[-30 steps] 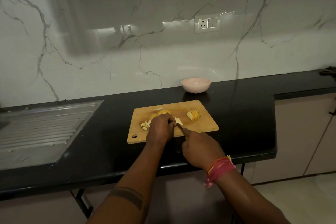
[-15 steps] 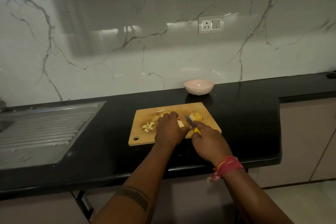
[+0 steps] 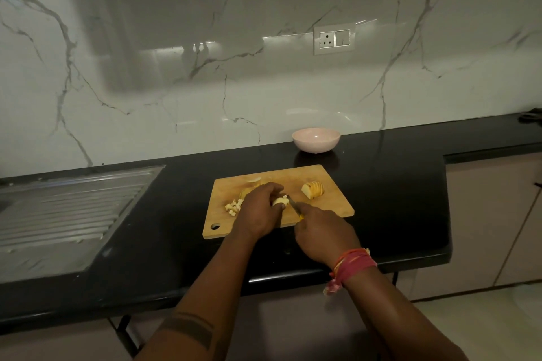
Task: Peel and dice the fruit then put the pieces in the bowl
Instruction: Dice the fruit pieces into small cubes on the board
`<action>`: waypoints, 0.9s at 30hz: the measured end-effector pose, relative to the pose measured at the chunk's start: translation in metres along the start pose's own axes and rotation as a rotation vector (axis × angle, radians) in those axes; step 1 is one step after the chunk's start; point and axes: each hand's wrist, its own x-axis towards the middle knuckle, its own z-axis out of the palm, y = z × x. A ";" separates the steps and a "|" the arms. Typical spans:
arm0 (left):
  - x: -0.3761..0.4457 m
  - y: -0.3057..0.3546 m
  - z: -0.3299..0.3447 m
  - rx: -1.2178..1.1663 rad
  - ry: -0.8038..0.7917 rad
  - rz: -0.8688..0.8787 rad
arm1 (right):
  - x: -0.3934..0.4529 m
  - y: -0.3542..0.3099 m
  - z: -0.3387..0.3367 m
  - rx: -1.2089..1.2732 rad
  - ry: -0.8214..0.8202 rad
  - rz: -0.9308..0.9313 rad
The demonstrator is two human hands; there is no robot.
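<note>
So your left hand (image 3: pixel 258 209) pinned the fruit piece (image 3: pixel 280 201) on the cutting board (image 3: pixel 328 184) to steady it, while your right hand (image 3: pixel 322 236) gripped the knife (image 3: pixel 294 207) for dicing.

On the wooden cutting board (image 3: pixel 328 208) we see a pale fruit piece (image 3: pixel 280 201) at the centre, a sliced wedge (image 3: pixel 313 189) fanned toward the right, and small white diced cubes (image 3: pixel 234 206) heaped at the left. The pink bowl (image 3: pixel 316 140) stands upright behind the board, apart from it.
</note>
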 end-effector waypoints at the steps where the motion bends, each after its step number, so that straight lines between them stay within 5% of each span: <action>1: 0.000 -0.001 0.001 0.004 0.018 0.003 | 0.000 0.000 0.001 0.002 0.002 -0.006; 27: -0.003 0.003 0.004 0.012 0.083 -0.054 | 0.000 -0.002 0.003 0.094 0.080 0.039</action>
